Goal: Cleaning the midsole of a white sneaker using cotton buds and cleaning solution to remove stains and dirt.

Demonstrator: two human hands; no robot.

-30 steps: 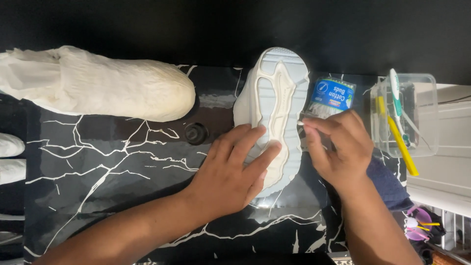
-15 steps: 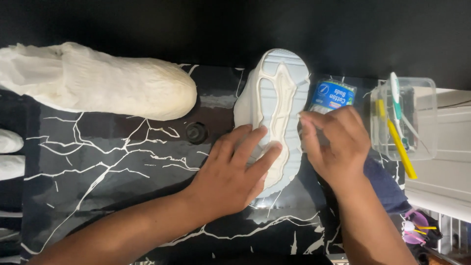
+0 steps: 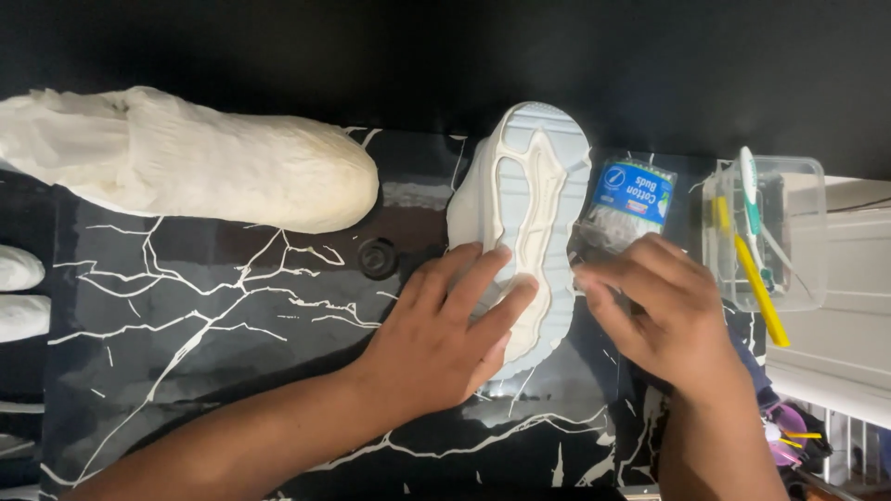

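Left hand (image 3: 444, 336) flat on upturned white shoe (image 3: 524, 213), fingers spread over sole, pressing not gripping. Shoe lies sole-up on black marble-look mat (image 3: 213, 306), toe away from person. Right hand (image 3: 670, 320) just beside shoe's edge, fingertips pinched near bag of cotton buds (image 3: 624, 209); can't tell what's pinched. Clear tub (image 3: 798, 241) with brushes at right, second white shoe (image 3: 195, 172) far left.

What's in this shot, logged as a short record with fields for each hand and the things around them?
surface: black marble-patterned mat with white veins
left hand: flat on upturned white rubber-soled shoe
right hand: fingertips at clear bag of cotton buds with blue label
right side: clear plastic tub holding toothbrushes
upper left: second white shoe, stuffed
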